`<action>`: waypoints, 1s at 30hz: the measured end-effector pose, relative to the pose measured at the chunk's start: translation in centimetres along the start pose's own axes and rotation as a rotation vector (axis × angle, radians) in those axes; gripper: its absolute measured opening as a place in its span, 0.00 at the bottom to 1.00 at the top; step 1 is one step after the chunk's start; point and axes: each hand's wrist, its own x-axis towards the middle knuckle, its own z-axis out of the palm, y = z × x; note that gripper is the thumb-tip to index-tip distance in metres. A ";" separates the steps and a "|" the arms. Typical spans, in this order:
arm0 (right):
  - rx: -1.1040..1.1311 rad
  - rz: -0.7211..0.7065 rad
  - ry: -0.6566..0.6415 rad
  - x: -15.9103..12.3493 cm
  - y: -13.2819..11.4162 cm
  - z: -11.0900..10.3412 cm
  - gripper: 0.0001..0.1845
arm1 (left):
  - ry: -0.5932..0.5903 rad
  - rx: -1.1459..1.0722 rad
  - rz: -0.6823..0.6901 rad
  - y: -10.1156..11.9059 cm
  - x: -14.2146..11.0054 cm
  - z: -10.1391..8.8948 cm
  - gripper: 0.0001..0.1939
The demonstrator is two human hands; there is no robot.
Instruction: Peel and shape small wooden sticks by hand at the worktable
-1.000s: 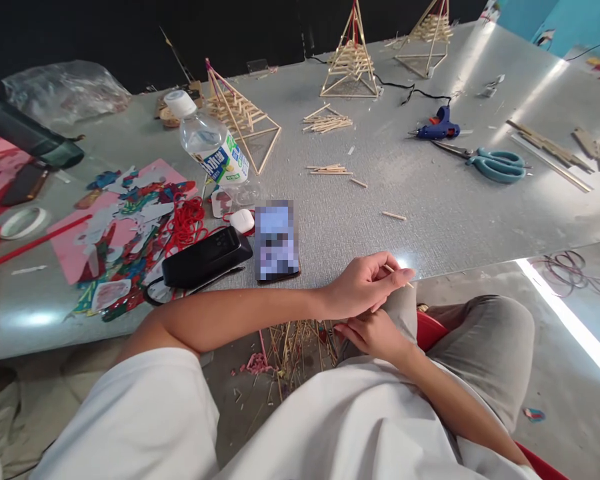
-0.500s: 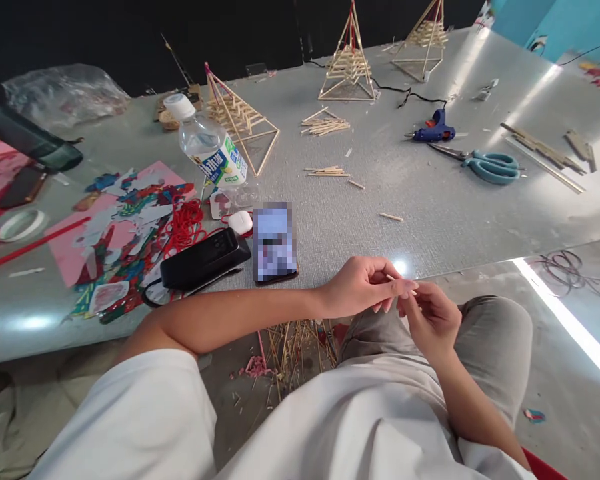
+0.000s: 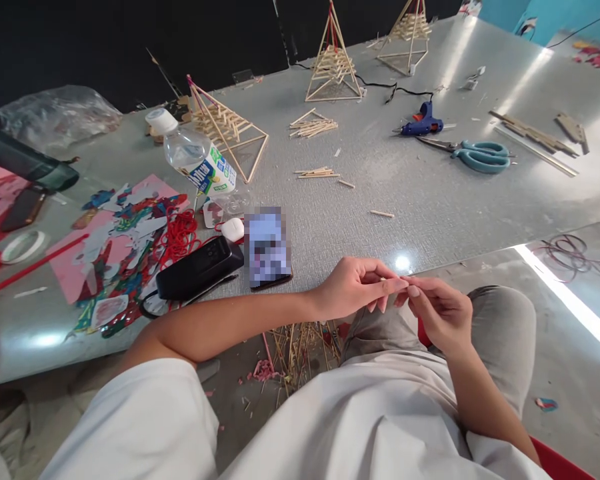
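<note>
My left hand (image 3: pixel 353 287) and my right hand (image 3: pixel 443 310) meet in front of the table's edge, above my lap. Both are closed, thumb against forefinger, pinching a short thin wooden stick that the fingertips now mostly hide. On the table beyond lie a single loose stick (image 3: pixel 382 214), a small bundle of sticks (image 3: pixel 317 173) and a larger pile of sticks (image 3: pixel 314 127). Stick pyramids stand at the back: one on the left (image 3: pixel 225 130), one in the middle (image 3: pixel 333 67), one on the right (image 3: pixel 409 33).
Left of my hands are a phone (image 3: pixel 269 250), a black case (image 3: pixel 195 270), a water bottle (image 3: pixel 195 157) and red cord (image 3: pixel 179 238). A blue glue gun (image 3: pixel 423 121) and scissors (image 3: pixel 483 157) lie at the back right. Broken sticks (image 3: pixel 305 347) lie below the table.
My right hand has shifted slightly right, its fingers straighter. The stick, whose ends showed before, is now mostly covered by fingertips. The view has turned a little.
</note>
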 end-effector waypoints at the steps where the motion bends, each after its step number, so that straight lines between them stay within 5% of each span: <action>1: 0.018 0.011 0.010 0.0 0.1 0.0 0.10 | -0.002 0.000 0.001 0.0 0.0 0.0 0.28; 6: 0.032 0.016 0.125 0.2 -0.2 0.0 0.02 | -0.032 0.008 0.020 0.1 0.0 -0.2 0.23; 12: 0.118 0.060 0.173 0.7 -0.9 0.0 0.05 | 0.013 0.024 0.021 -0.2 -0.1 -0.2 0.22; 30: 0.006 -0.049 0.120 0.5 -0.8 -0.1 0.02 | 0.154 -0.068 -0.002 0.2 -0.1 0.3 0.26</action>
